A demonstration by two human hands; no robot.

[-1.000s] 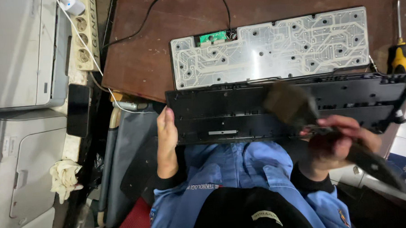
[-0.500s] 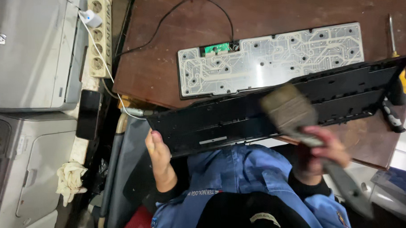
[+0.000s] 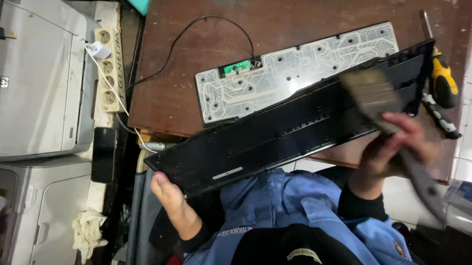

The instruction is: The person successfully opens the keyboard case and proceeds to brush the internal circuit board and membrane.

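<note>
The left hand [image 3: 171,202] grips the lower-left corner of a long black plastic keyboard shell [image 3: 293,130], fingers closed under its edge, so the shell is propped at a slant above the person's lap with its hollow inner face turned up toward the camera. The right hand [image 3: 391,153] is wrapped around the dark handle of a flat, pale-bristled paintbrush [image 3: 370,96], whose bristles lie against the shell's right end; the brush is blurred, so its exact contact is hard to judge. Holding the shell tilted off the desk seems to let the brush reach its ribs and recesses.

Just beyond the shell, lying flat on the brown wooden desk [image 3: 315,15], is the grey translucent membrane sheet with printed circuit traces [image 3: 296,73], a small green circuit board [image 3: 236,68] at its upper-left edge and a thin black cable [image 3: 201,29] looping away from it. A yellow-and-black handled screwdriver [image 3: 443,81] rests at the desk's right side. To the left stand grey printers [image 3: 30,77], a cream power strip [image 3: 108,69] and a black phone [image 3: 104,154].
</note>
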